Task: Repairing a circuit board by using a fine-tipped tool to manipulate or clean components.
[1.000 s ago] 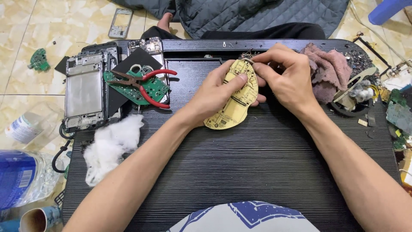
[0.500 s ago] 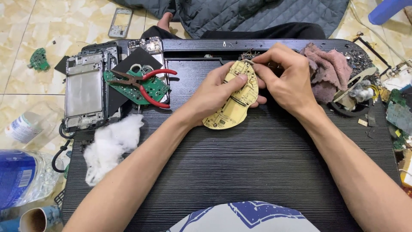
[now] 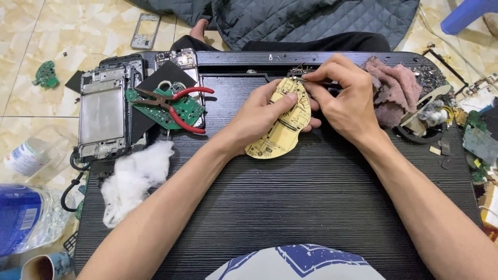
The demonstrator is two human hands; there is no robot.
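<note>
— Yellow board (image 3: pixel 282 124), oval, lies tilted on the black table (image 3: pixel 290 207), near its far middle. Who holds it?

— The left hand (image 3: pixel 259 116) does. Its fingers are curled around the board's left edge, the thumb pressed flat on the printed face, so the grip is closed on the board.

— And the right hand (image 3: pixel 345 101)?

— It is pinched tight on a thin dark tool (image 3: pixel 316 81), thumb and forefinger together. The tool's tip touches the board's top edge. Whether it is tweezers or a probe cannot be told.

— Any packages or labels about?

— Off the table's left edge, on the tiled floor, lies a small white bottle (image 3: pixel 26 155) with a blue-printed label, on its side. Nearer the lower left corner is a clear plastic bottle (image 3: pixel 26 218) wrapped in a blue label. A cup (image 3: pixel 44 267) with a brown inside shows at the bottom left corner.

— What lies on the table's left part?

— Red-handled pliers (image 3: pixel 174 101) rest on a green board (image 3: pixel 171 111), which sits on a black sheet. Just left of that is a grey phone frame (image 3: pixel 101 114). White cotton (image 3: pixel 132 179) lies nearer the person, below the frame.

— To the right?

— A pinkish rag (image 3: pixel 397 88) is just beside the right hand, with scrap parts beyond it at the table's right edge.
</note>
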